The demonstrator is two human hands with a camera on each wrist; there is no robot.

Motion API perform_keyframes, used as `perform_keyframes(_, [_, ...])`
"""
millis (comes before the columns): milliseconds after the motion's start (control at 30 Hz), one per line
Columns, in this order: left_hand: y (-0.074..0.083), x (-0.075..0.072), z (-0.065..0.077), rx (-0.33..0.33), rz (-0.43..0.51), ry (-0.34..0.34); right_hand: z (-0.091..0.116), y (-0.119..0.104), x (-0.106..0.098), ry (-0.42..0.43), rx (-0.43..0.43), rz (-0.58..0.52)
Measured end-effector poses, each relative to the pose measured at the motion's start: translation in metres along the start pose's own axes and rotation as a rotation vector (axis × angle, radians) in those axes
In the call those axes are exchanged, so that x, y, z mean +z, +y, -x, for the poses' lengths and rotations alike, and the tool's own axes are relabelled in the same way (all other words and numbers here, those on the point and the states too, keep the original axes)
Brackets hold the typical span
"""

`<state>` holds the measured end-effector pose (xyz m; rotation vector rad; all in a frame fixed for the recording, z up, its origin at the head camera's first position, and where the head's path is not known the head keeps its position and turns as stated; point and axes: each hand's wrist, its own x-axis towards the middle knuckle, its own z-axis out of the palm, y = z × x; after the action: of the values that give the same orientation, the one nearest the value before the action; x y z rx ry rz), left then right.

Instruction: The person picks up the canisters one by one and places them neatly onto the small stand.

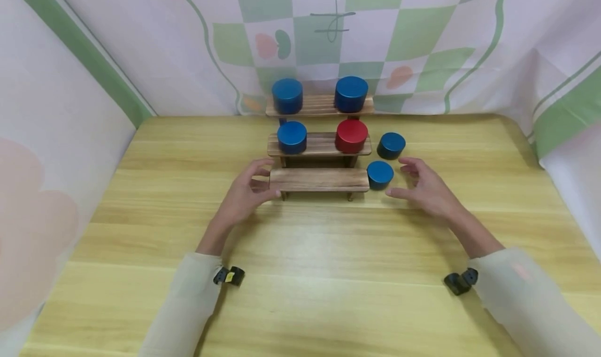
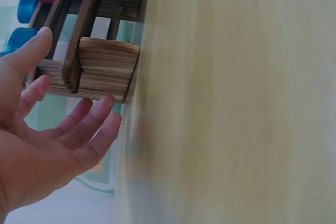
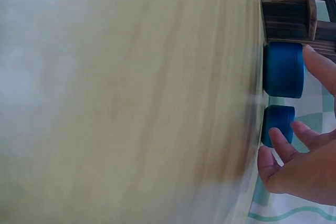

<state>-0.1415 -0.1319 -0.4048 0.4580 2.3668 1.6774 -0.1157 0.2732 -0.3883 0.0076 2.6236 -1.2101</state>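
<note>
A three-step wooden stand [image 1: 319, 180] sits toward the back of the table. My left hand [image 1: 246, 191] is at the left end of its lowest step, fingers spread and thumb near the front corner. Two round blue tins stand on the table at the stand's right: a near one [image 1: 380, 175] beside the lowest step and a farther one [image 1: 392, 145]. Close to their right is my right hand [image 1: 429, 190], thumb and fingers apart, holding nothing. On the middle step are a blue tin [image 1: 292, 138] and a red tin [image 1: 351, 136].
Two more blue tins, left [image 1: 287, 96] and right [image 1: 351, 94], stand on the top step. Behind the stand hangs a checked cloth [image 1: 316, 38]. The wooden table [image 1: 310, 294] extends in front, with white cloth at both sides.
</note>
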Motion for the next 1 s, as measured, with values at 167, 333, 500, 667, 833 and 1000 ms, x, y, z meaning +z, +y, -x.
perform_keyframes(167, [-0.002, 0.001, -0.002, -0.081, -0.041, -0.006, -0.006, -0.002, 0.003, -0.013, -0.006, -0.004])
perform_keyframes(333, [-0.003, 0.002, -0.006, -0.114, -0.090, -0.028, -0.009, -0.001, 0.005, -0.014, -0.012, 0.008])
perform_keyframes(500, [-0.004, 0.003, -0.008, -0.126, -0.119, -0.028, -0.010, -0.002, 0.007, -0.005, -0.022, 0.017])
perform_keyframes(667, [-0.004, 0.002, -0.007, -0.131, -0.121, -0.034, -0.011, -0.003, 0.009, 0.003, -0.026, 0.009])
perform_keyframes(833, [-0.003, 0.003, -0.007, -0.128, -0.116, -0.039, -0.012, -0.003, 0.009, 0.008, -0.030, 0.012])
perform_keyframes(1000, [-0.004, 0.002, -0.008, -0.131, -0.117, -0.042, -0.015, -0.003, 0.012, 0.006, -0.034, 0.013])
